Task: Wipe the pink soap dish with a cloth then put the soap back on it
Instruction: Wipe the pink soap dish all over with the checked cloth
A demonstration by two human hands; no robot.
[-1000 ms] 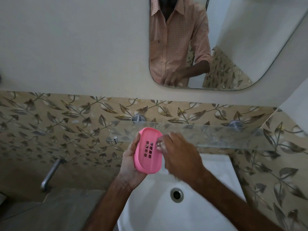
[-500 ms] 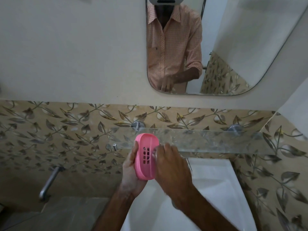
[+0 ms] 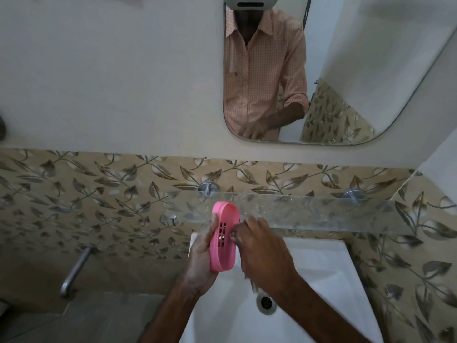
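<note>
My left hand point(image 3: 201, 256) grips the pink soap dish point(image 3: 223, 246) from behind and holds it upright on its edge above the sink. The dish's slotted inner face is turned to the right. My right hand point(image 3: 264, 251) is pressed against that face with curled fingers. A small pale scrap of cloth point(image 3: 233, 235) shows at its fingertips; the rest is hidden under the hand. No soap is visible.
A white sink point(image 3: 321, 280) with a metal drain point(image 3: 266, 303) lies below my hands. A glass shelf point(image 3: 321, 211) on metal pegs runs just behind them, under a wall mirror point(image 3: 371, 70). A metal pipe point(image 3: 74, 271) juts from the tiled wall at the left.
The dish has turned more edge-on in my left hand. My right hand has slid from the dish's upper part down across its slotted middle.
</note>
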